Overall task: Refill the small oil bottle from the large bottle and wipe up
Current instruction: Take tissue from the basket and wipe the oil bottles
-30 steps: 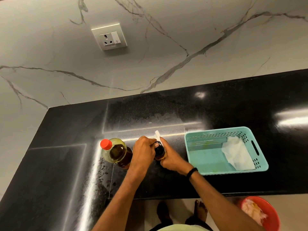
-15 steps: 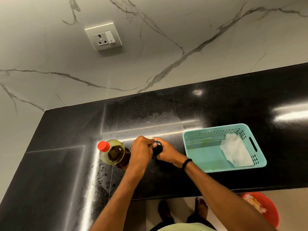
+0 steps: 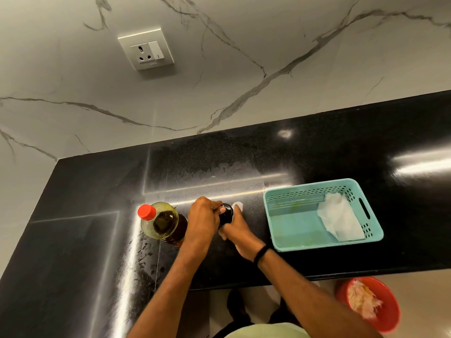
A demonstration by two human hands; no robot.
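The large oil bottle (image 3: 166, 223) with a red cap stands upright on the black counter (image 3: 317, 154), left of my hands. Between my hands stands the small dark oil bottle (image 3: 225, 213), showing little more than its black cap. My left hand (image 3: 203, 220) grips its top from the left. My right hand (image 3: 238, 231) wraps a white tissue (image 3: 238, 206) round the bottle's right side; most of the tissue and the bottle's body are hidden.
A teal plastic basket (image 3: 275, 198) sits right of my hands with a crumpled white tissue (image 3: 339, 220) in it. Smears mark the counter by the large bottle (image 3: 146, 254). A red bin (image 3: 388, 320) stands on the floor below the counter's front edge.
The tissue end that stuck up above the small bottle has come down to the bottle's right side. Both hands stay on the small bottle. The camera view has shifted slightly.
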